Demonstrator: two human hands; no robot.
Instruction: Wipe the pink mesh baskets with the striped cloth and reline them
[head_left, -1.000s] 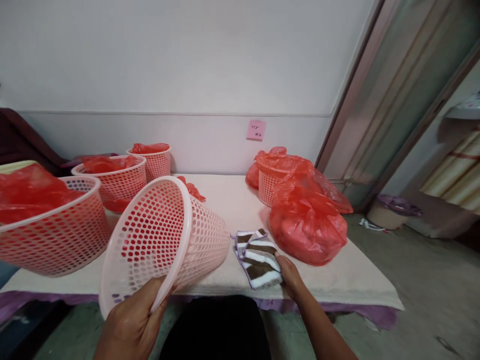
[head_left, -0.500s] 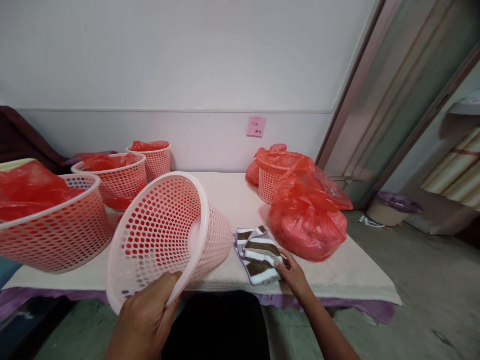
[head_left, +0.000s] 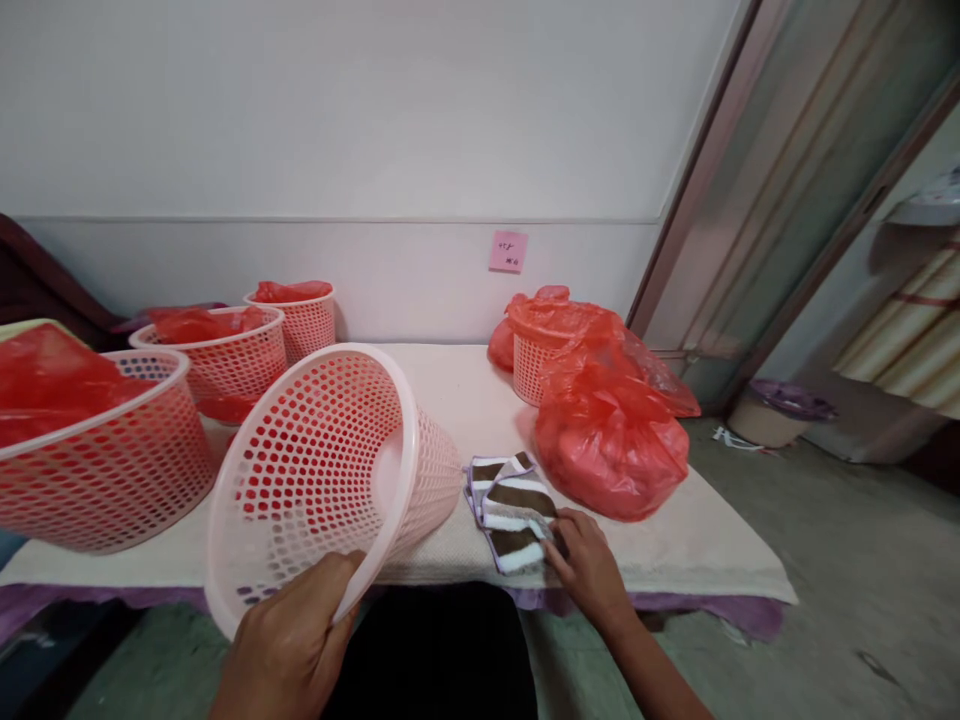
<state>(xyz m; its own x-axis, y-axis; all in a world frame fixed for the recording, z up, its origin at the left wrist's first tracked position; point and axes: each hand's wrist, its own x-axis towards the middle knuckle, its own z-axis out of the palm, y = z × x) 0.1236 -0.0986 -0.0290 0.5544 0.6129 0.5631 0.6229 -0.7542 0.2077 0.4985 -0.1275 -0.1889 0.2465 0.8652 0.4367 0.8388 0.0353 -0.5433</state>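
Observation:
My left hand (head_left: pixel 296 630) is closed on the rim of a pale pink plastic basket (head_left: pixel 431 455), tilted on its side with its mouth toward me and to the left. Through its holes red shows from behind; no object lies inside it. My right hand (head_left: pixel 589 565) grips the right edge of a folded cloth (head_left: pixel 517 500) with brown and white stripes and a purple border. The cloth lies on the covered bench, between the basket's base and a full, gathered red plastic bag (head_left: pixel 619 450). Fingertips of the right hand are partly hidden by the cloth.
Three pink baskets with red bags stand at the left: a near one (head_left: pixel 112 490), a middle one (head_left: pixel 240 355) and a far one (head_left: pixel 311 325). Behind the full bag is another bagged basket (head_left: pixel 529 370). A pink note (head_left: pixel 508 251) is on the wall; a bin (head_left: pixel 769 420) stands on the floor.
My right hand has shifted slightly, its fingers reaching further over the cloth's right edge. The tilted basket stays in my left hand; the whole view has drifted a little.

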